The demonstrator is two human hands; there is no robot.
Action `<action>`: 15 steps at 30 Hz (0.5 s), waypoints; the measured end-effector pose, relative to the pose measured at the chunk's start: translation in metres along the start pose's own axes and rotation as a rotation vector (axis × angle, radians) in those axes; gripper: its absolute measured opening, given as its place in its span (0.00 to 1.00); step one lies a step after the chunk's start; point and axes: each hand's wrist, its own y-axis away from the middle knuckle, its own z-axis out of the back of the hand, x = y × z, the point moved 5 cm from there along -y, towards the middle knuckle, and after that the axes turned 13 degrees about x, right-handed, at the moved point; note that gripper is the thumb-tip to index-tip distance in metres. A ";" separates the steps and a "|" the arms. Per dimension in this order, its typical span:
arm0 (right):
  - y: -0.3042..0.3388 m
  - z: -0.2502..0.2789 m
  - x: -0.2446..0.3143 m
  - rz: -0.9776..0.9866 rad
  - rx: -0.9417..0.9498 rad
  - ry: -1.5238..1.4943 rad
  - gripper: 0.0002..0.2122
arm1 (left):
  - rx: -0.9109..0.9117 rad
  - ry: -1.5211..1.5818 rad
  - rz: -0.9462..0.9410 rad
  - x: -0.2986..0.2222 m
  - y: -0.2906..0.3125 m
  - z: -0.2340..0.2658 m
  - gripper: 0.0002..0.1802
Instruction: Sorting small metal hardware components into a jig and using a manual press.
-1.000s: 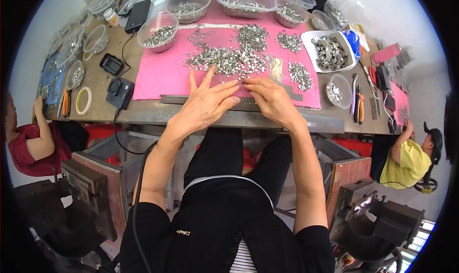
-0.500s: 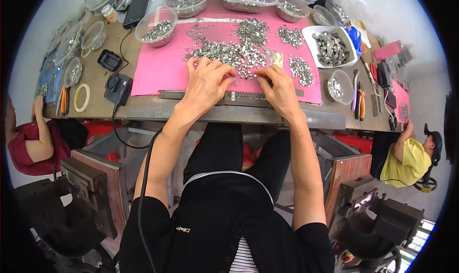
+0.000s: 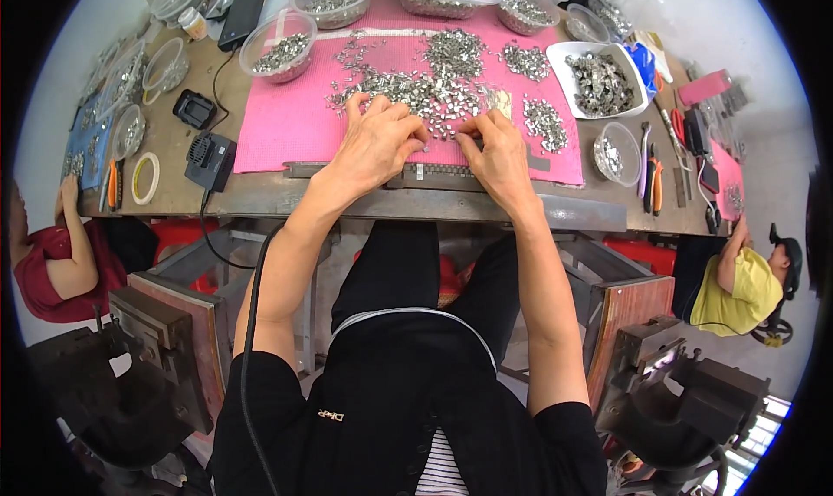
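Over the near edge of a pink mat, my left hand is closed, thumb and forefinger nearly meeting beside loose silvery pieces. A little to its right, my right hand is closed in a pinch above the same edge. What either pinch holds is too small or hidden to make out. A heap of small shiny metal pieces spreads just beyond my fingers. Beneath my hands, a long narrow metal rail with a row of small segments lies along the bench edge, partly covered by both hands.
Clear plastic tubs of metal pieces line the mat's far side. A white tray of darker pieces stands right, near a round tub and orange-handled pliers. A black charger sits left. People work at both sides.
My right hand has shifted slightly left, closer to my left hand. My left hand stays in nearly the same place, and the whole view has moved a little.
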 end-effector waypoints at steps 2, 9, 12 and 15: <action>0.000 0.000 0.000 0.016 -0.002 -0.007 0.05 | 0.033 0.046 0.002 0.000 0.001 0.002 0.04; 0.001 -0.001 0.000 0.008 -0.013 -0.036 0.05 | 0.057 0.032 -0.040 0.000 -0.002 -0.001 0.06; 0.001 -0.002 -0.002 0.017 -0.027 -0.029 0.04 | 0.093 0.025 -0.043 -0.001 -0.002 -0.003 0.06; 0.001 -0.002 0.000 0.023 -0.034 -0.046 0.04 | 0.080 -0.030 -0.037 -0.003 -0.003 -0.002 0.04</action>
